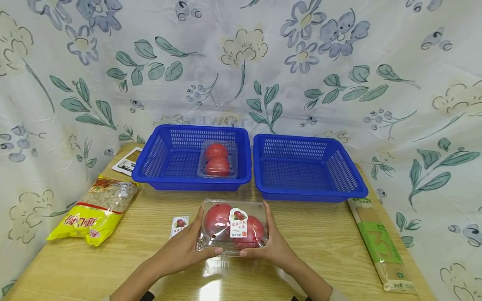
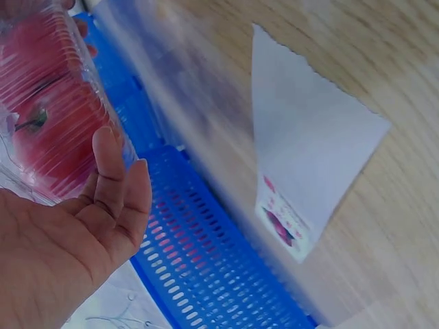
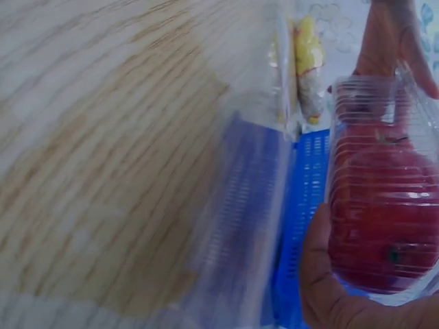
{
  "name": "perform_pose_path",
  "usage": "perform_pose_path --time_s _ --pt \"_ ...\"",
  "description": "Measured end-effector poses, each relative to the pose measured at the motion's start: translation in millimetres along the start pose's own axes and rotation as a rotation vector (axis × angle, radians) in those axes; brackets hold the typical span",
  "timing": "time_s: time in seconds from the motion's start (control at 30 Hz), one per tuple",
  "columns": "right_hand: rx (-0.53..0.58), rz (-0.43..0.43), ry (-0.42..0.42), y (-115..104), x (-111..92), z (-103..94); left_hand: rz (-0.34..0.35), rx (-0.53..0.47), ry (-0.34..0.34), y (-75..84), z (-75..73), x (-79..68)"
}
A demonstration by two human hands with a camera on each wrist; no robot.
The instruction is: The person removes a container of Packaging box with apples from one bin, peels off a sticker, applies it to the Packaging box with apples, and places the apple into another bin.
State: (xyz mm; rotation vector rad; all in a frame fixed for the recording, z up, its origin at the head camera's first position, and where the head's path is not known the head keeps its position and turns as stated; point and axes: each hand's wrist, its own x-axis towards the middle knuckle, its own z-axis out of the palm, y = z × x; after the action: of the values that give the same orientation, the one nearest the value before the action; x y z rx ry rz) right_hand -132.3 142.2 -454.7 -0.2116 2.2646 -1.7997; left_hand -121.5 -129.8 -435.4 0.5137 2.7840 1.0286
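In the head view a clear plastic box [image 1: 235,246] with two red apples [image 1: 217,220] inside is held above the table, between both hands. A white label with apple pictures [image 1: 239,223] sits on its lid. My left hand [image 1: 188,244] grips the box's left end, thumb along the near edge and fingers at the side. At the right end my right hand [image 1: 272,248] grips it the same way. The left wrist view shows the fingers [image 2: 108,157] against the ribbed side of the box. A sticker sheet [image 2: 309,130] with one printed label lies near the left hand.
Behind the hands stand two blue baskets. The left basket [image 1: 188,185] holds another clear box of apples [image 1: 217,161]; the right basket [image 1: 312,195] stands beside it. A yellow food bag [image 1: 96,209] lies left, a long green-labelled noodle pack [image 1: 382,246] right, and a printed card [image 1: 127,161] back left.
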Motion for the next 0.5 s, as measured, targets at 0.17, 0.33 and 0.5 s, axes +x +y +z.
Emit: perform_pose_path --time_s 0.17,0.33,0.5 --pt "0.028 -0.034 0.031 -6 -2 -3.9 0.009 0.022 0.016 5.3 -1.1 2.5" --pt "0.029 -0.086 0.058 -16 -3 -9.6 0.026 0.067 0.049 12.7 -5.6 7.3" --pt "0.018 -0.099 0.078 -25 -1 -17.9 0.049 0.108 0.08 20.6 -11.2 15.6"
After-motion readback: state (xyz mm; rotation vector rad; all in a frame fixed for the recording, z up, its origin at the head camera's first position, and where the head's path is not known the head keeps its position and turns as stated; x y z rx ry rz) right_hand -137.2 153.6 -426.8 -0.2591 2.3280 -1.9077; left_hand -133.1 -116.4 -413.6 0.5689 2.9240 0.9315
